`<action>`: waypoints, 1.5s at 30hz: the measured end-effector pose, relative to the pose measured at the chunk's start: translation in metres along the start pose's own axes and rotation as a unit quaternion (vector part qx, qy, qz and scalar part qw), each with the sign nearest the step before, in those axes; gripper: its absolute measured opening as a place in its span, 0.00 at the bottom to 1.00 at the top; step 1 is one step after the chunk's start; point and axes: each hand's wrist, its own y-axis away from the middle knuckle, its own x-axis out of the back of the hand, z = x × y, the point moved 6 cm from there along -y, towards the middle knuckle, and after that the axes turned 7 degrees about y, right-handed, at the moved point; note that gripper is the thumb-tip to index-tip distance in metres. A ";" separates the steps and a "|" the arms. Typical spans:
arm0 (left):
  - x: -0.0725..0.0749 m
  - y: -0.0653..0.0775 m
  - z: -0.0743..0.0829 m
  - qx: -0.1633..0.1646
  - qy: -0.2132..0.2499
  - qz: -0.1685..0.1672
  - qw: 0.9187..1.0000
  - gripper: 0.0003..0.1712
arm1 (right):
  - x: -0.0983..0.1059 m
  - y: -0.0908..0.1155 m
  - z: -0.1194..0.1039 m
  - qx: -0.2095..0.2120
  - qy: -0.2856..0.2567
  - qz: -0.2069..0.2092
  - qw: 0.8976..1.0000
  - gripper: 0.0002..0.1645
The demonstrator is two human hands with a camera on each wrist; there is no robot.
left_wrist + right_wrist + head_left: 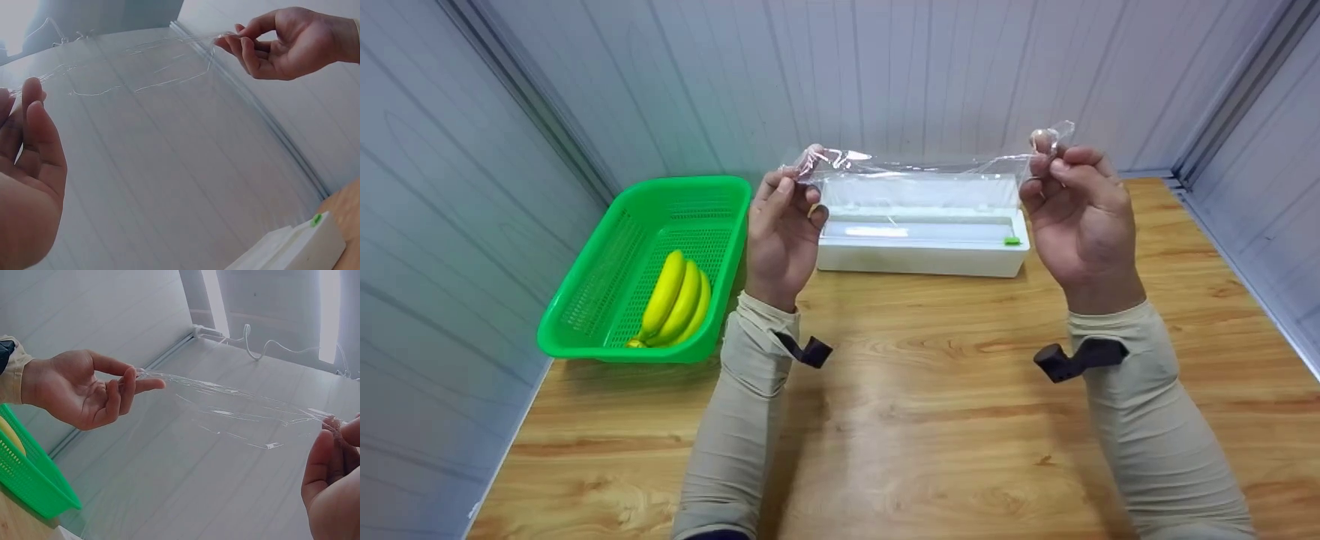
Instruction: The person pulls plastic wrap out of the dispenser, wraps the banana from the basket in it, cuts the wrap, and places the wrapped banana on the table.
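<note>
A clear sheet of plastic wrap stretches between both hands, raised in front of the back wall. My left hand pinches one end between thumb and fingers. The other end is pinched by my right hand, with a crumpled bit sticking up past the fingertips. Behind the sheet stands a white cling wrap dispenser box, its lid raised and a green slider at its right end. Seen from the right wrist, the wrap sags in thin folds between the hands.
To the left, a green plastic basket holds a bunch of yellow bananas. The wooden table meets pale panel walls at the back and sides. Dark wrist mounts stick out from both sleeves.
</note>
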 end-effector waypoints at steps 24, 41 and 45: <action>-0.011 0.005 0.011 -0.008 0.021 -0.022 1.000 0.13 | -0.019 0.011 -0.007 0.013 -0.009 -0.026 1.000 0.07; -0.021 0.008 0.018 -0.018 0.032 -0.043 0.998 0.11 | -0.033 0.022 -0.013 0.008 -0.035 -0.055 0.998 0.07; -0.023 0.008 0.020 -0.021 0.029 -0.050 0.998 0.10 | -0.036 0.024 -0.014 0.016 -0.029 -0.061 0.998 0.07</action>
